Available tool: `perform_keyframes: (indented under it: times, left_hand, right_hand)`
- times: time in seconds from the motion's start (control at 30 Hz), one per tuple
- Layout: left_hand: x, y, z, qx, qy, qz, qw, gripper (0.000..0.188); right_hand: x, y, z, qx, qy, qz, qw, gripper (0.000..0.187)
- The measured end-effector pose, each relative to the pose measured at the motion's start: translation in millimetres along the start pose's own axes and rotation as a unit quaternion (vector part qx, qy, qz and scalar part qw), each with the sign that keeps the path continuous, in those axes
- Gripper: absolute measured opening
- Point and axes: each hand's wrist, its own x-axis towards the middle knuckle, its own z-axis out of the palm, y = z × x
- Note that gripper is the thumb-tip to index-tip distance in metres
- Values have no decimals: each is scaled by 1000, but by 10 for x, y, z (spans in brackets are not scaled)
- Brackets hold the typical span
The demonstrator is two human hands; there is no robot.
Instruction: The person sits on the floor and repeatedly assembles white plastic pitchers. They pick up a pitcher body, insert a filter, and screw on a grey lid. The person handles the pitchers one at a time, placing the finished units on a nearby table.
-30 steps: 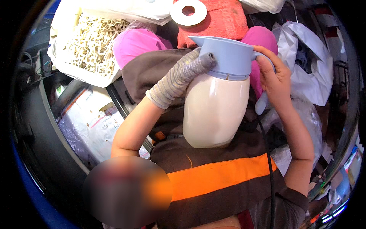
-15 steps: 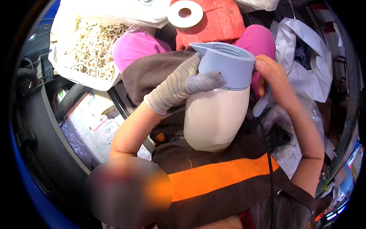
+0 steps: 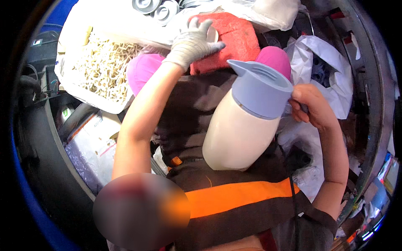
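Cluttered workspace round a seated person, seen from the head camera: white tub (image 3: 109,108) of small cream pieces (image 3: 104,75) at left, round grey parts (image 3: 163,13) at the far edge, white plastic bag (image 3: 342,85) at right. Dark apron (image 3: 184,102) over the lap, pink knees (image 3: 144,71) either side

Jug (image 3: 240,129), cream body with blue-grey collar (image 3: 260,93), sits on the lap, tilted. Long axis runs from base near the belly up and away to the right; spout (image 3: 237,66) points up-left, roughly toward the left hand (image 3: 202,37)

Right hand (image 3: 310,104), bare, fingers curled in at the handle side, hold looks closed on the jug; handle itself mostly hidden by the hand

Left hand, gloved, fingers spread wide, off the jug, over a white disc (image 3: 213,35) on the red pad (image 3: 240,39). Can't tell if it touches the disc. Key relation: disc lies beyond the spout, up-left of the collar; left hand is right at it, right hand well apart
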Motion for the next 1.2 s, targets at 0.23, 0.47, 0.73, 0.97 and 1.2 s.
perform_keyframes:
  times: [0.23, 0.47, 0.73, 0.97, 1.2]
  left_hand:
    - [123, -111, -153, -103, -80, -71, 989, 73]
    - [329, -207, -1735, -396, 125, -48, 908, 65]
    - [555, 501, -1912, -89, 29, 126, 988, 68]
    - [609, 526, -1746, -49, 22, 142, 988, 65]
    - [691, 512, -1857, -119, -45, 110, 986, 63]
  right_hand:
    - [-249, -405, -307, -54, 139, -183, 972, 38]
    - [718, -557, 116, -192, 205, -284, 917, 37]
    - [1089, -620, 156, -290, 181, -359, 869, 43]
    - [909, -359, -53, -413, 197, -340, 821, 38]
    - [1097, -226, -6, -449, 278, -317, 788, 30]
